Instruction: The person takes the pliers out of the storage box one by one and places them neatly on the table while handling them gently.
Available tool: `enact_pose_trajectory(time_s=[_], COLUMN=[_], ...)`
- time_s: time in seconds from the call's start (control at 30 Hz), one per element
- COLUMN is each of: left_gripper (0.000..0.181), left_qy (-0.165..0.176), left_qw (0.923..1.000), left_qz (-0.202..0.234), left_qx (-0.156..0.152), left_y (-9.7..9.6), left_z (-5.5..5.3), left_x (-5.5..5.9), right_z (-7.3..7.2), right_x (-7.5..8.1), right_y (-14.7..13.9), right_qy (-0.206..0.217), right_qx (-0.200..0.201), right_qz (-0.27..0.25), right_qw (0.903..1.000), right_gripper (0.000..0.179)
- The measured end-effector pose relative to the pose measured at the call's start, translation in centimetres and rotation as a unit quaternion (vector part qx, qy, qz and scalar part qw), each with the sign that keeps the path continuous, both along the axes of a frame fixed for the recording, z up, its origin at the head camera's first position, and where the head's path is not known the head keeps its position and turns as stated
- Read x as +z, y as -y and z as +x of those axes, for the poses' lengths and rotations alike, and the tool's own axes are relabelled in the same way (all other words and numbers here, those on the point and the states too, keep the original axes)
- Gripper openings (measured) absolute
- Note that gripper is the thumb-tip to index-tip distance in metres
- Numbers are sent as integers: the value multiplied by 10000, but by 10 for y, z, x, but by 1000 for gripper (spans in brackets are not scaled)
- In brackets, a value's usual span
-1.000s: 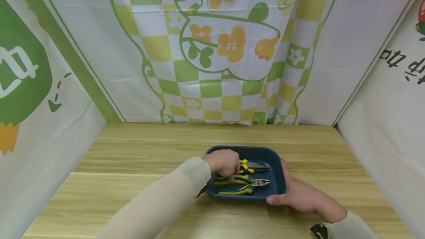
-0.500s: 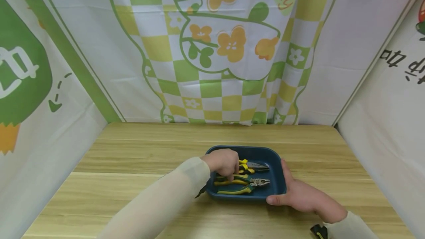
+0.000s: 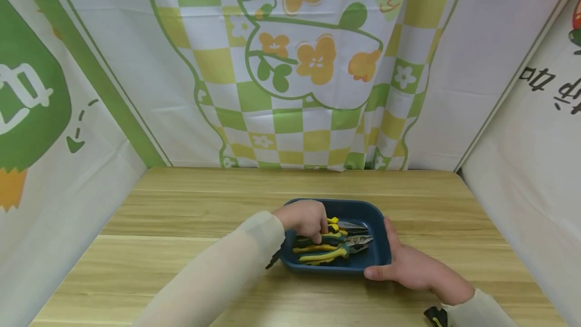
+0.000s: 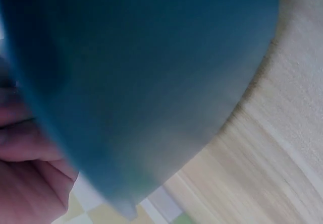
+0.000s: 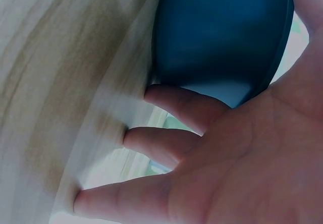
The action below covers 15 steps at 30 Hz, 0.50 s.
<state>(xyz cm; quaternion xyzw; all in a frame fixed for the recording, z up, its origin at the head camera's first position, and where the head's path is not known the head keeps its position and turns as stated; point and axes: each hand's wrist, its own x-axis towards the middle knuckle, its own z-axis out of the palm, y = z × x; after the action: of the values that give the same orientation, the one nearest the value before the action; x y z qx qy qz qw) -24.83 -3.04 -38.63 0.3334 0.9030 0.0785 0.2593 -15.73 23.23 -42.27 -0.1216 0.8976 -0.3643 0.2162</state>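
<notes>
In the head view, a dark blue tray (image 3: 336, 269) sits on the table with several pliers in it. My left hand (image 3: 306, 217) reaches over its left end and pinches a handle of the green-and-yellow combination pliers (image 3: 325, 255); their jaws point right. Behind these lie needle-nose pliers (image 3: 354, 226) with yellow-and-black handles, partly covered by the hand. My right hand (image 3: 410, 264) rests against the tray's right end, thumb at the near corner. In the right wrist view its straight, spread fingers (image 5: 166, 142) touch the table. The left wrist view shows mostly the tray's outer wall (image 4: 151, 72).
The tray stands on a wood-grain table (image 3: 190, 216). A checked, flowered curtain (image 3: 290, 115) hangs along the far edge, with white printed sheets at both sides. A small dark object (image 3: 437, 316) is at the right cuff, and another (image 3: 273, 260) is by the left cuff.
The combination pliers have shifted and turned inside the tray, their jaws now farther back. My left hand has moved slightly up and back. The right hand and the tray stay in place.
</notes>
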Motion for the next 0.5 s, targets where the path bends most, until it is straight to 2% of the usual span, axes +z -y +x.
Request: enact_pose_trajectory(time_s=[0.07,0.13,0.2,0.3,0.5], left_gripper=[6,7,6,22,25], left_qy=[77,128,239,281,477], left_qw=[9998,9991,9979,9957,9888], left_qz=[189,392,552,677,895], left_qx=[-18,86,250,559,1096], left_y=[2,4,5,7,11], left_z=[-1,-3,-4,-6,-8], left_x=[1,3,4,6,7], right_z=[0,0,0,0,1], right_x=[0,0,0,0,0], right_y=[0,0,0,0,0], right_qy=[-8,-15,-19,-29,-24], right_qx=[7,15,34,16,-52], right_qz=[-15,-11,-24,-16,14], right_qw=[10000,10000,10000,10000,10000], right_gripper=[134,134,134,134,135])
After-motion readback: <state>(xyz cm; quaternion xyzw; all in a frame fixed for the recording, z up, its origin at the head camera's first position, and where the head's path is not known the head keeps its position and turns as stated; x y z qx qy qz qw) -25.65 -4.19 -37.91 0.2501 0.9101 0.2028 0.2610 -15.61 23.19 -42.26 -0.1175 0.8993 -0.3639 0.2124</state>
